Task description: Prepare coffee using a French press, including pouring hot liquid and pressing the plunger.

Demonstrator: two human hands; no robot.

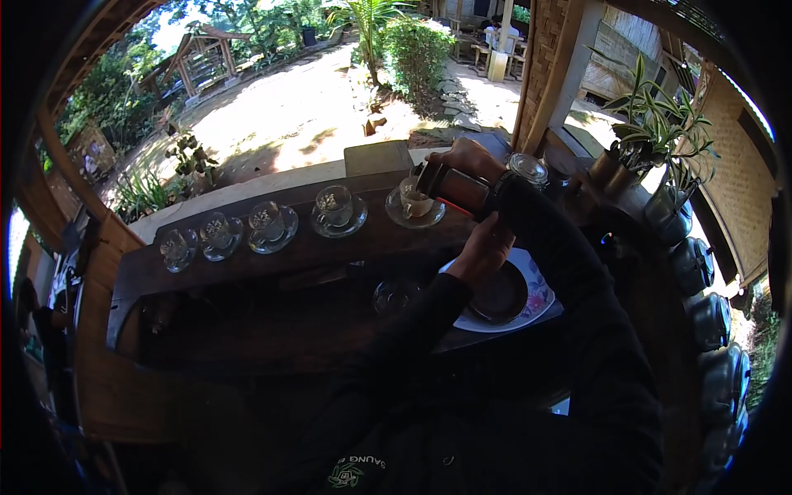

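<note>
Gripping coffee press (466, 195) in right hand (469, 158), just right of glass cup (412, 198), tilted with long axis toward cup; holding left hand (485, 249) farther from cup, cannot tell its grip.

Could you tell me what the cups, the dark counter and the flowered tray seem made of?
Cups: likely clear, glossy glass, as the dark counter shows through. That counter: probably wood, from its brown tone; finish unclear. Flowered tray: perhaps melamine or ceramic, from its smooth, pale face.
</note>
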